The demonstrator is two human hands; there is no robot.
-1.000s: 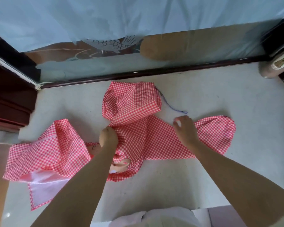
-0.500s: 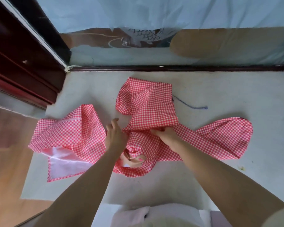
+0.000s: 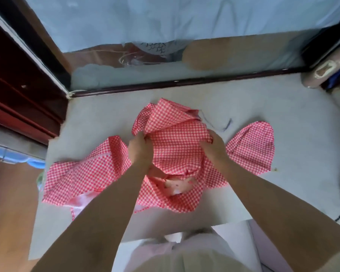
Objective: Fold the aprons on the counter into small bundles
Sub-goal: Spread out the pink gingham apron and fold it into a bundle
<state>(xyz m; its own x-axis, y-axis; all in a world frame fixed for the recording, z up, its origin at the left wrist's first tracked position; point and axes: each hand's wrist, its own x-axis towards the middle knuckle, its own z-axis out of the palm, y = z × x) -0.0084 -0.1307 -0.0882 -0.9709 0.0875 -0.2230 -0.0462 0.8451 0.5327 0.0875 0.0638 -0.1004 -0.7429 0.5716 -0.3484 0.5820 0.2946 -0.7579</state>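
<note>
One red-checked apron (image 3: 177, 152) lies in the middle of the counter (image 3: 292, 183), flaps spread toward 8 and 3 o'clock, and two hands, the left hand (image 3: 140, 149) and the right hand (image 3: 214, 149), each clamp curled fingers on its bunched fold at 12 o'clock.

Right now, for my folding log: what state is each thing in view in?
Red-and-white checked apron: not yet bundled, middle bunched up between the hands, side flaps spread flat.
Left hand: grips the apron's bunched middle.
Right hand: grips the apron's upper edge.
Thin blue cord: lies loose just beyond the apron.
Pale grey counter: bears the apron and cord.
</note>
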